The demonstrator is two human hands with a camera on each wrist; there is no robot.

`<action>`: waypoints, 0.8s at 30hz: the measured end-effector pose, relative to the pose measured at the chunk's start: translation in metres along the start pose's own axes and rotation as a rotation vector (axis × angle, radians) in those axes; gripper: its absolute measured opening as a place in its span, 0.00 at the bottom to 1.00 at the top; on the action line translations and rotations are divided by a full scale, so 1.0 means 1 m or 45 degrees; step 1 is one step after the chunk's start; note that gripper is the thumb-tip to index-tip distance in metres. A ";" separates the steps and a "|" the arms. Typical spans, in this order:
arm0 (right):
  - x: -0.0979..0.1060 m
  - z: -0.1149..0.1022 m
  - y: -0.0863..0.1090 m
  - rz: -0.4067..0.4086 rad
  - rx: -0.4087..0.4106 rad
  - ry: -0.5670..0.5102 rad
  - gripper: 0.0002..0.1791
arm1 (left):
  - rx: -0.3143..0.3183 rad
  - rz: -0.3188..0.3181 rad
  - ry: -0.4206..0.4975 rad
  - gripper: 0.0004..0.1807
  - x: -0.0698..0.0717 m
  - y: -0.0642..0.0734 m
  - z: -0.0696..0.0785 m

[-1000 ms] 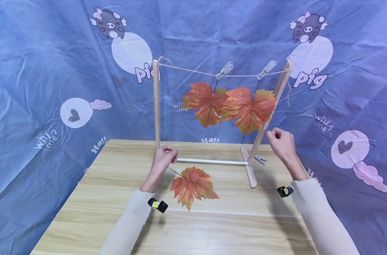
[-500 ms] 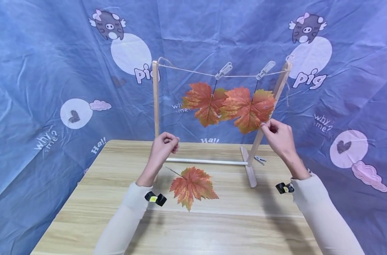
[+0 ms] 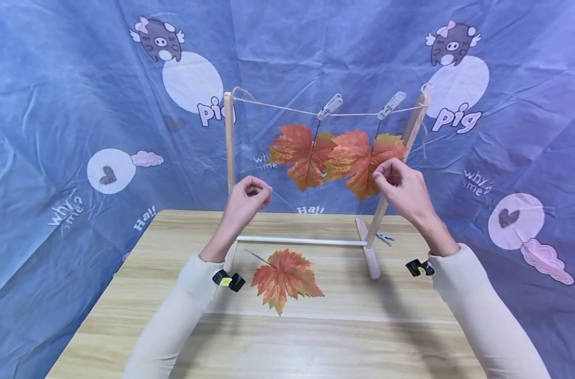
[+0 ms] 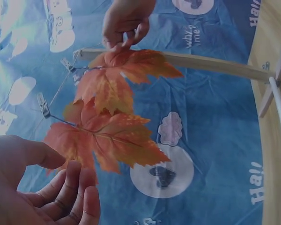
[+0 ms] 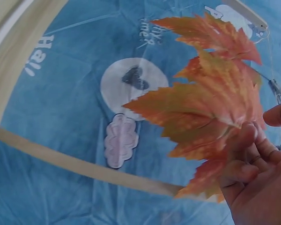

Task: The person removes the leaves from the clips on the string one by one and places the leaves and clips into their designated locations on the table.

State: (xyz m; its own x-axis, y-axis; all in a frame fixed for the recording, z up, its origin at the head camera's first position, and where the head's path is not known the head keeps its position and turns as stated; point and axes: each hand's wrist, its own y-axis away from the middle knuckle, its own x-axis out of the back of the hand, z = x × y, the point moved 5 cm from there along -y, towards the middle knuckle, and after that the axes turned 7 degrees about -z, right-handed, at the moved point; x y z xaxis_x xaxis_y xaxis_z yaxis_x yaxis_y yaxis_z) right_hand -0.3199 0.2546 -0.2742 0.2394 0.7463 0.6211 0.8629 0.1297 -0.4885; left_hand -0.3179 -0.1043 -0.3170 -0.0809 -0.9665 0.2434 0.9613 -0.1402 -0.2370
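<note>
Two orange-red maple leaves hang by their stems from a string: the right leaf [image 3: 363, 158] overlaps the left leaf [image 3: 301, 152]. A clothespin [image 3: 330, 107] and another clothespin [image 3: 392, 105] grip the stems at the string. My right hand [image 3: 403, 192] is at the right leaf's lower right edge, fingers loosely bent; in the right wrist view its thumb and fingertips [image 5: 248, 133] stand apart, overlapping that leaf. My left hand [image 3: 247, 202] hovers left of the leaves, loosely curved and holding nothing. Below it, a third leaf [image 3: 287, 279] lies on the table, stem toward the upper left.
A wooden frame with a left post [image 3: 229, 142], a right post [image 3: 413, 129] and a white crossbar [image 3: 301, 241] carries the string. Another clothespin [image 3: 385, 239] lies beside the right foot. Behind the table [image 3: 140, 295] hangs a blue printed cloth [image 3: 287, 42].
My left hand has risen from the stem of the leaf on the table, which stays put. My right hand has moved left and up to the right hanging leaf.
</note>
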 end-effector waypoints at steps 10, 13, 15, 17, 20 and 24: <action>-0.003 -0.029 -0.014 -0.083 0.075 -0.038 0.09 | -0.218 -0.059 -0.035 0.07 -0.005 -0.017 0.034; -0.004 -0.038 -0.020 -0.103 0.091 -0.055 0.11 | -0.244 -0.073 -0.057 0.10 -0.008 -0.021 0.042; -0.004 -0.044 -0.024 -0.112 0.090 -0.065 0.12 | -0.259 -0.083 -0.074 0.11 -0.010 -0.024 0.048; -0.004 -0.049 -0.029 -0.115 0.100 -0.063 0.13 | -0.282 -0.085 -0.091 0.13 -0.011 -0.027 0.053; -0.003 -0.057 -0.036 -0.107 0.138 -0.032 0.13 | -0.317 -0.077 -0.110 0.13 -0.014 -0.031 0.061; -0.001 -0.066 -0.044 -0.089 0.205 0.018 0.13 | -0.359 -0.049 -0.125 0.13 -0.020 -0.038 0.070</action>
State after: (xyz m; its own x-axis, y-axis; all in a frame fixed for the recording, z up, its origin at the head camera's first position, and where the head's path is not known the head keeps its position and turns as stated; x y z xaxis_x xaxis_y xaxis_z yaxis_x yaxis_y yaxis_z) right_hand -0.3289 0.2045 -0.2126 0.1890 0.7225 0.6650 0.7953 0.2847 -0.5352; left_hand -0.3342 -0.0650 -0.2465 -0.0764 -0.9359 0.3438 0.8458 -0.2435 -0.4747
